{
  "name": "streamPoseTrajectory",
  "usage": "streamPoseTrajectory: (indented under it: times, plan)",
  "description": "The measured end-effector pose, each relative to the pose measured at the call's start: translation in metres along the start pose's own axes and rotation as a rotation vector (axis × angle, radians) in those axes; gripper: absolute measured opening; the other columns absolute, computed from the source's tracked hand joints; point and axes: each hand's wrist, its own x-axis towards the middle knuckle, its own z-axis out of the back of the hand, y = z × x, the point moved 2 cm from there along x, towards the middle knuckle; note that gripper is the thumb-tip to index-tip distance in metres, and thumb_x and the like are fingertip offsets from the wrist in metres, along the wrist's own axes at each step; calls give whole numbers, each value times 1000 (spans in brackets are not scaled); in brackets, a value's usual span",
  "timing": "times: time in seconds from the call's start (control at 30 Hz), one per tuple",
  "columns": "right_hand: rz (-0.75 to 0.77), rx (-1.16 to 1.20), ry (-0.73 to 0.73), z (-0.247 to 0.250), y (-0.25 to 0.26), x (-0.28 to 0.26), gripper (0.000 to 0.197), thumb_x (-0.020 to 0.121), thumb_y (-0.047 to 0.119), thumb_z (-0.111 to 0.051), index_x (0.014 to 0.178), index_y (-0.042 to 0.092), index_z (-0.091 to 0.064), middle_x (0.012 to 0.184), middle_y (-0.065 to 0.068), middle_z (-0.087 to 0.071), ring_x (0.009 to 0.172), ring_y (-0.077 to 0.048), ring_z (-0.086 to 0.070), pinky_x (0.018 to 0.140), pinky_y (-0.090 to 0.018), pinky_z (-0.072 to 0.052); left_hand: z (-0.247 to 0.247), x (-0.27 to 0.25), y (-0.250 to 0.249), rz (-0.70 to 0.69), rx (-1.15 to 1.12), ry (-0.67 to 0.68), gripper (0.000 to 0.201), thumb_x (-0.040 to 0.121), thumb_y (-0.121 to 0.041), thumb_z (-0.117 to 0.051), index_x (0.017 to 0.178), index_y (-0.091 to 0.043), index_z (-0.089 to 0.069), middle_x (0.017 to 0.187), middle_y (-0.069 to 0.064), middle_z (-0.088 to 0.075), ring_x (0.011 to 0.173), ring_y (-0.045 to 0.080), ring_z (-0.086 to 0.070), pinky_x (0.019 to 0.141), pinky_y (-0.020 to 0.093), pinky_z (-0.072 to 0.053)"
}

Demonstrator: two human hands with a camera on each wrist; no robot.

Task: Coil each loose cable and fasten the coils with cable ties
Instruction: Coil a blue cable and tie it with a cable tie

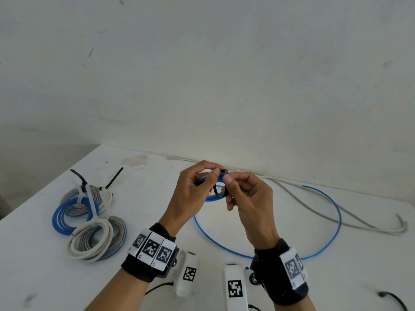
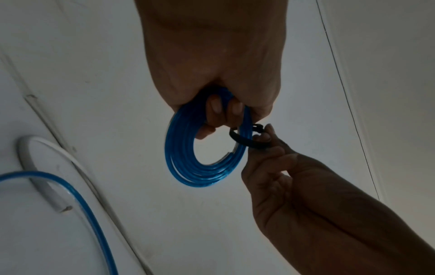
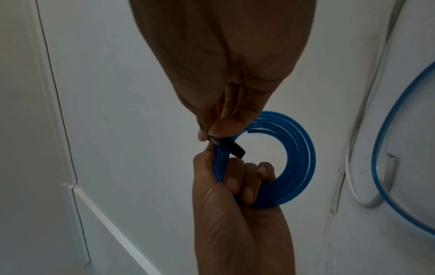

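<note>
A small coil of blue cable (image 2: 188, 158) (image 3: 294, 154) (image 1: 211, 197) hangs above the white table (image 1: 56, 277), gripped at its rim by my left hand (image 1: 197, 187) (image 2: 219, 111) (image 3: 235, 186). A black cable tie (image 1: 221, 191) (image 2: 249, 143) (image 3: 233, 148) loops around the coil's strands. My right hand (image 1: 242, 194) (image 3: 216, 130) (image 2: 266, 143) pinches the tie right beside the left fingers. A long loose run of the same blue cable (image 1: 314, 250) trails over the table to the right.
Tied coils of blue, white and grey cable (image 1: 89, 216) lie at the table's left, with black tie tails sticking up. A loose white cable (image 1: 336, 212) runs along the wall edge at the right. A black cord end (image 1: 393, 297) shows at the front right.
</note>
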Motion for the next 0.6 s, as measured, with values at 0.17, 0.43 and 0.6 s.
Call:
streamPoseTrajectory:
  times: [0.17,0.43,0.6]
  plan:
    - [-49,85,-71,4,1,1,34,88,20,-73,113,1,-59,63,-8,-64,50,-16,-52,51,-23,-45,-2,-3,-3,-31,35,69,15,100,-9,-59,99,-17,-71,92,-8,-75,83,13,-73,69,20,-54]
    - [-15,-7,-45,5,1,1,17,95,17,-69,107,6,-75,78,-15,-67,63,-19,-53,56,-24,-46,-5,-4,-7,-41,87,90,11,101,-16,-59,101,-16,-70,82,-11,-72,67,11,-65,62,19,-49]
    - [-74,66,-40,14,5,4,11,95,14,-67,97,4,-72,83,-2,-71,76,-12,-64,69,-20,-49,-8,-4,-9,5,58,162,14,102,-12,-57,96,-11,-69,60,-14,-59,49,7,-39,52,20,-34]
